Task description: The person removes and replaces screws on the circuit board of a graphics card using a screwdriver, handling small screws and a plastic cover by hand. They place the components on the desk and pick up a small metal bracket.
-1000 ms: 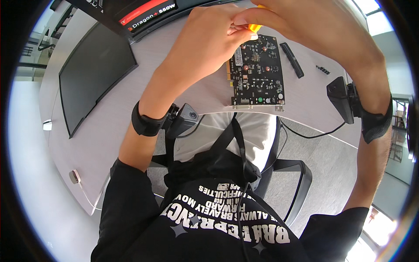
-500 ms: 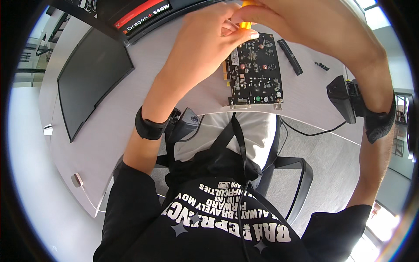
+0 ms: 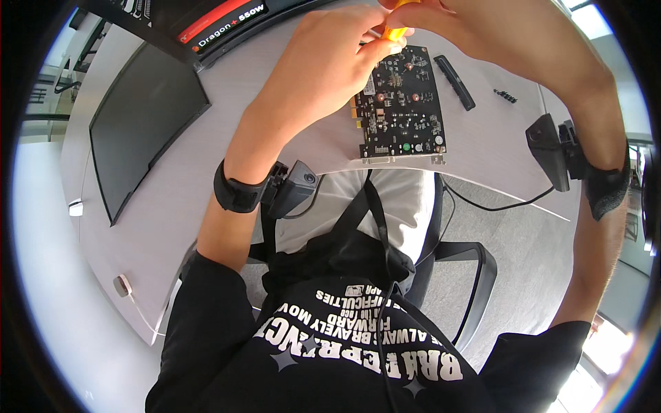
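A graphics card (image 3: 403,117) lies on the desk with its black circuit-board side up and its metal bracket towards me. Over its far end, both hands meet at a yellow screwdriver (image 3: 394,32), which stands tilted; its tip is hidden. My left hand (image 3: 344,51) is closed, thumb and fingers pinching around the lower part of the yellow handle. From the right, my right hand (image 3: 441,15) grips the handle higher up, partly cut off by the top edge of the view.
Right of the card lie a black strip (image 3: 454,82) and a small row of black screws (image 3: 505,96). A large dark panel (image 3: 148,124) rests at the left. Beyond it stands a black box with a red label (image 3: 220,24). A small white device with a cable (image 3: 122,285) sits at the left edge.
The yellow screwdriver now leans more and has shifted slightly up and right in view, with both hands still on it. The card appears a little higher in the picture.
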Tool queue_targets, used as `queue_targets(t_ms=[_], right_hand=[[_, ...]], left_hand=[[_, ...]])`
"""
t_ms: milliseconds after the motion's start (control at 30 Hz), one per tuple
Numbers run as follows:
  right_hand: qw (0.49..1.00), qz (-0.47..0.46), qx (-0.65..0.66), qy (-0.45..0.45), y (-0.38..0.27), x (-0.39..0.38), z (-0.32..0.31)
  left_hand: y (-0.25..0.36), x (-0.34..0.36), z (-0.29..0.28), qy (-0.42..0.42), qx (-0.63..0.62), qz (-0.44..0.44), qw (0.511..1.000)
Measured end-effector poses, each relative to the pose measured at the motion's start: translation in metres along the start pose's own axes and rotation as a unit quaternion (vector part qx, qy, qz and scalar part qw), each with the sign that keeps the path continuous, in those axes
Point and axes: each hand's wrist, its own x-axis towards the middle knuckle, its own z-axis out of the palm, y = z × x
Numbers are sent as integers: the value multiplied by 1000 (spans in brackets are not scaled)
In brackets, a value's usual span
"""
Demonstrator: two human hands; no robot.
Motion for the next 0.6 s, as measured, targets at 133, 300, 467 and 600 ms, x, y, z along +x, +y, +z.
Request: queue_targets(t_ms=[133,300,467,600], right_hand=[[999,-35,0,35,5,-4,9],[997,-70,-26,4,10,0,6],[998,63,12,-8,-20,15,-5],[986,126,-40,-104,-31,13,-9]], left_hand=[[17,-1,-10,-21,32,-33,999],[8,2,-12,-45,6,-39,998],[-11,-12,-15,-38,61,-10,997],[11,-6,-10,-8,91,-6,996]])
